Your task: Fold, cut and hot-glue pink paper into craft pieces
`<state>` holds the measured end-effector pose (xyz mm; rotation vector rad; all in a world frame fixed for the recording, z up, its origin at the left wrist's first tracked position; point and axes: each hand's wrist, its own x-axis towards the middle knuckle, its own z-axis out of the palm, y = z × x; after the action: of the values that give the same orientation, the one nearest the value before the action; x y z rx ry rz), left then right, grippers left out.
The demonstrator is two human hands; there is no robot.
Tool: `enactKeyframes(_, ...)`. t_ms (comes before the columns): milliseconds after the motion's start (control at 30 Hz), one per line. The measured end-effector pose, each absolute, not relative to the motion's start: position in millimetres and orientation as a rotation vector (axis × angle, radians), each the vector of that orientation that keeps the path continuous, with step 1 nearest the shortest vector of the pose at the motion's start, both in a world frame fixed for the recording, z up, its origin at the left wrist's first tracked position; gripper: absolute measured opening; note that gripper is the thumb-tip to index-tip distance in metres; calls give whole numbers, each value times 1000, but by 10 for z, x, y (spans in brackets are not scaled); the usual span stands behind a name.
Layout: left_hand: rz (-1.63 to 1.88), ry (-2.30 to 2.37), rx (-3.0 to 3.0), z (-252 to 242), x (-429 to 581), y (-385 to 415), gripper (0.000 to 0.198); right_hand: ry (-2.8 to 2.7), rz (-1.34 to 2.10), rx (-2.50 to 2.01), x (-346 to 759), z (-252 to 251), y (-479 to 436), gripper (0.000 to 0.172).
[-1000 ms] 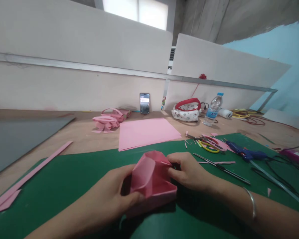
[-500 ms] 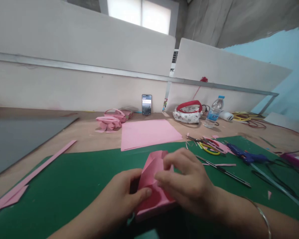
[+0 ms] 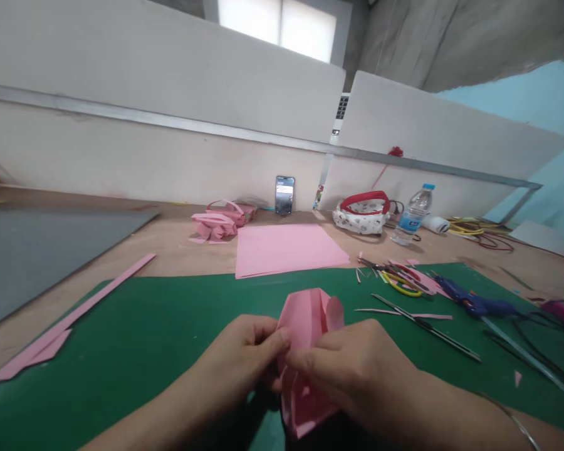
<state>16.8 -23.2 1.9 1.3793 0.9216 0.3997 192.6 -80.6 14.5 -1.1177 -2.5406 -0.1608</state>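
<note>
A folded pink paper piece [image 3: 308,319] stands over the green cutting mat [image 3: 160,332], held between both hands. My left hand [image 3: 244,351] pinches its left side with thumb and fingers closed. My right hand [image 3: 352,369] grips its right side, thumb pressed to the paper near the left thumb. The lower part of the paper [image 3: 305,407] sticks out below the hands.
Flat pink sheets [image 3: 286,249] lie beyond the mat, with folded pink pieces [image 3: 216,224] and a phone [image 3: 284,195] behind. Scissors [image 3: 399,279], a blue glue gun [image 3: 474,302], a metal ruler [image 3: 427,326], a water bottle [image 3: 412,215] and a pouch [image 3: 361,213] are right. A pink strip [image 3: 75,313] lies left.
Both hands have closed in together on the pink paper and squeezed it narrower and more upright; the right hand moved from its top edge down to its side. The view shifted slightly.
</note>
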Motion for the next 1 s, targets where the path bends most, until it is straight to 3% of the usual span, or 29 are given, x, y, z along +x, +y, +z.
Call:
enactKeyframes(300,386,866,1424,-27,151,-218,45,-2486,-164,-1156,1967,118,-837,28)
enactKeyframes(667,318,941,1661,-36,82,-197,8,-2395,-77,-1145,2001,103,-774,30)
enactKeyframes(1000,403,1075,1876,-64,121,-201,6,-2520,-5,-1137,1906,206,-907,20)
